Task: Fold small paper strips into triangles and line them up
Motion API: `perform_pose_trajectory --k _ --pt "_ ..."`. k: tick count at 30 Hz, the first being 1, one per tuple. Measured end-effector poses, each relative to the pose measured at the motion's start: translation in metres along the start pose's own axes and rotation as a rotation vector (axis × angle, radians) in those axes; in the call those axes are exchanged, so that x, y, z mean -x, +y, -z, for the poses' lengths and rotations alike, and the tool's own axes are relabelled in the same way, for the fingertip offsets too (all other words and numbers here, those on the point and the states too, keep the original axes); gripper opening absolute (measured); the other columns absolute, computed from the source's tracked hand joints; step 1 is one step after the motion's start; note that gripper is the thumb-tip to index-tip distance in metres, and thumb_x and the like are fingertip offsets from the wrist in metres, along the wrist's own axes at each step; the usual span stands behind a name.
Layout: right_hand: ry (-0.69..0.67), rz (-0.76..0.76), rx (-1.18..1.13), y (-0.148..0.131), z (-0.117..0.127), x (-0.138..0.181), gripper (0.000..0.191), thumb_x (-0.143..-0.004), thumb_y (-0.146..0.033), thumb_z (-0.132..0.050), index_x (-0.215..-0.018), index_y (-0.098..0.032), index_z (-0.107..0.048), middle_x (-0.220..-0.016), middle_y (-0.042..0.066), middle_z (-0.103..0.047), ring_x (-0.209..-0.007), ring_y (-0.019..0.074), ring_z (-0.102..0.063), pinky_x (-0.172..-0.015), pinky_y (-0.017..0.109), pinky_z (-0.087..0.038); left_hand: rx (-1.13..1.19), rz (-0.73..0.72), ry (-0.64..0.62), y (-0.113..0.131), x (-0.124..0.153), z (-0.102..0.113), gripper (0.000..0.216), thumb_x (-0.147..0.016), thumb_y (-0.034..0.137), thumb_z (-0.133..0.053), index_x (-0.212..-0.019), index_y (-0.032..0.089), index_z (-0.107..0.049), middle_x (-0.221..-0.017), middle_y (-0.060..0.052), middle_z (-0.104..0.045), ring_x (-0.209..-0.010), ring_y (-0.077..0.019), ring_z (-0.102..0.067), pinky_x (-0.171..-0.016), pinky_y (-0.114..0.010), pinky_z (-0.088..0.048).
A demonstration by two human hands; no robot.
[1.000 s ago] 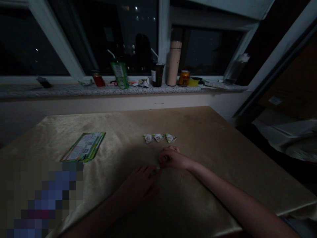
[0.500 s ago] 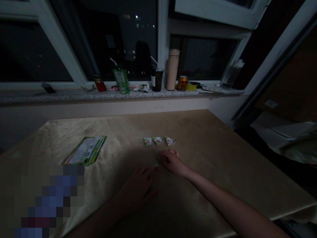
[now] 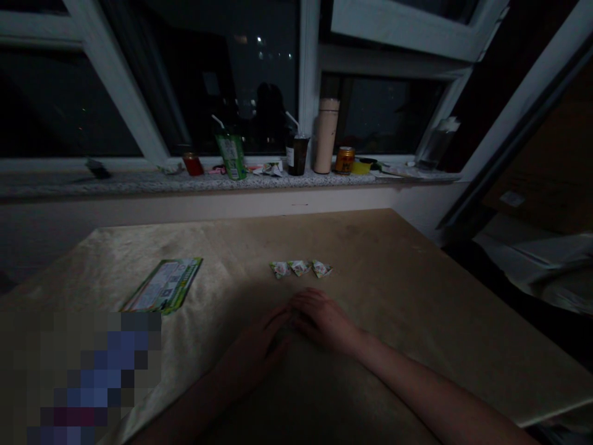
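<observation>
My two hands meet on a gold-coloured tablecloth [image 3: 398,290] in dim light. My left hand [image 3: 259,346] lies palm down, its fingers stretched toward the right hand. My right hand [image 3: 319,318] rests flat with its fingers pointing left, touching the left fingertips. Anything under the fingers is hidden. Just beyond the right hand, three small folded paper triangles [image 3: 300,268] lie in a row. A green printed leaflet [image 3: 164,292] lies to the left.
A stone windowsill [image 3: 139,182] behind the table carries a green drink carton [image 3: 231,156], a dark cup with a straw [image 3: 297,154], a tall pale flask [image 3: 325,135], two cans and scraps. Dark windows stand above. A blurred patch covers the lower left.
My right hand has gone from a closed pinch to lying flat, and has drawn back toward me. The small white piece seen between the hands no longer shows. The view has shifted slightly.
</observation>
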State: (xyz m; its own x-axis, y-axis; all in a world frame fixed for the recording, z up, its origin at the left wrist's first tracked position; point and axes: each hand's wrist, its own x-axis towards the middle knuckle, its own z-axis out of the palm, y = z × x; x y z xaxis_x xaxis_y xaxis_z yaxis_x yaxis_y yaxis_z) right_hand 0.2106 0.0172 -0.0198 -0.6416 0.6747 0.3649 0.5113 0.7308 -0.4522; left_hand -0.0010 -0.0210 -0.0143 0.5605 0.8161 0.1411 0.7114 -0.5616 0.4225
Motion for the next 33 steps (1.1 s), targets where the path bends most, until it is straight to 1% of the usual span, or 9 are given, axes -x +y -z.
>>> perform_pose_trajectory --k 3,5,8,11,16,19,23,29,33 --pt "-0.025 0.025 0.033 0.001 0.000 0.001 0.044 -0.083 -0.037 -0.062 -0.121 -0.016 -0.056 -0.124 0.012 -0.059 -0.114 0.0239 -0.055 -0.106 0.038 -0.035 0.049 0.036 -0.001 -0.009 -0.001 0.004 0.039 -0.090 0.022 -0.047 -0.129 0.022 -0.048 -0.133 -0.006 -0.052 -0.114 -0.0200 -0.054 -0.099 -0.036 -0.043" --pt "-0.039 0.052 0.054 0.004 -0.002 0.001 0.033 -0.088 -0.031 -0.057 -0.118 -0.017 -0.058 -0.126 0.010 -0.058 -0.117 0.0223 -0.054 -0.105 0.035 -0.037 0.043 0.006 -0.022 -0.015 -0.001 0.008 0.035 -0.089 0.022 -0.050 -0.123 0.023 -0.053 -0.126 -0.005 -0.058 -0.111 -0.0203 -0.056 -0.097 -0.036 -0.044" --pt "-0.056 0.112 0.084 0.009 -0.004 0.001 0.025 -0.092 -0.022 -0.048 -0.112 -0.017 -0.062 -0.121 0.009 -0.063 -0.115 0.0197 -0.056 -0.103 0.034 -0.040 0.037 -0.037 -0.051 -0.019 -0.002 0.014 0.032 -0.087 0.023 -0.051 -0.119 0.024 -0.056 -0.118 -0.004 -0.062 -0.106 -0.0200 -0.059 -0.092 -0.035 -0.045" --pt "-0.054 0.154 0.111 0.013 -0.006 0.001 0.023 -0.092 -0.021 -0.049 -0.108 -0.017 -0.064 -0.119 0.010 -0.064 -0.113 0.0205 -0.058 -0.101 0.035 -0.043 0.009 -0.074 -0.047 -0.018 -0.003 0.017 0.031 -0.087 0.025 -0.052 -0.118 0.024 -0.057 -0.114 -0.004 -0.064 -0.103 -0.0209 -0.059 -0.091 -0.036 -0.044" --pt "-0.056 0.133 0.091 0.015 -0.006 0.001 0.022 -0.093 -0.020 -0.047 -0.107 -0.019 -0.064 -0.117 0.007 -0.065 -0.110 0.0198 -0.059 -0.097 0.033 -0.045 -0.067 -0.143 -0.037 -0.016 -0.004 0.018 0.035 -0.084 0.020 -0.050 -0.119 0.025 -0.056 -0.111 -0.004 -0.065 -0.101 -0.0213 -0.059 -0.091 -0.038 -0.042" --pt "-0.047 0.122 0.055 0.014 -0.003 0.000 0.022 -0.093 -0.019 -0.046 -0.105 -0.018 -0.064 -0.115 0.007 -0.067 -0.109 0.0197 -0.060 -0.096 0.032 -0.045 -0.061 -0.126 -0.028 -0.016 -0.003 0.016 0.035 -0.085 0.019 -0.049 -0.119 0.025 -0.055 -0.111 -0.003 -0.065 -0.100 -0.0207 -0.059 -0.090 -0.036 -0.043" --pt "-0.037 0.109 0.036 0.013 -0.002 0.000 0.022 -0.093 -0.019 -0.045 -0.104 -0.019 -0.064 -0.114 0.007 -0.067 -0.109 0.0196 -0.060 -0.094 0.032 -0.045 -0.061 -0.075 -0.009 -0.019 -0.004 0.013 0.025 -0.090 0.026 -0.047 -0.111 0.023 -0.060 -0.102 -0.003 -0.067 -0.093 -0.0206 -0.061 -0.086 -0.036 -0.044" --pt "-0.045 0.125 0.074 0.012 -0.002 0.002 0.021 -0.091 -0.020 -0.048 -0.107 -0.020 -0.062 -0.117 0.006 -0.064 -0.114 0.0207 -0.056 -0.097 0.035 -0.040 -0.089 -0.113 0.032 -0.023 -0.005 0.011 0.021 -0.094 0.028 -0.046 -0.103 0.022 -0.064 -0.102 -0.003 -0.069 -0.093 -0.0192 -0.062 -0.087 -0.036 -0.042" --pt "-0.028 0.158 0.111 0.006 -0.003 0.000 0.018 -0.088 -0.020 -0.052 -0.102 -0.020 -0.063 -0.105 0.006 -0.067 -0.105 0.0208 -0.056 -0.094 0.035 -0.037 -0.042 -0.083 0.045 -0.019 -0.007 0.011 0.020 -0.093 0.025 -0.046 -0.099 0.022 -0.064 -0.097 -0.002 -0.070 -0.090 -0.0184 -0.062 -0.087 -0.036 -0.042"
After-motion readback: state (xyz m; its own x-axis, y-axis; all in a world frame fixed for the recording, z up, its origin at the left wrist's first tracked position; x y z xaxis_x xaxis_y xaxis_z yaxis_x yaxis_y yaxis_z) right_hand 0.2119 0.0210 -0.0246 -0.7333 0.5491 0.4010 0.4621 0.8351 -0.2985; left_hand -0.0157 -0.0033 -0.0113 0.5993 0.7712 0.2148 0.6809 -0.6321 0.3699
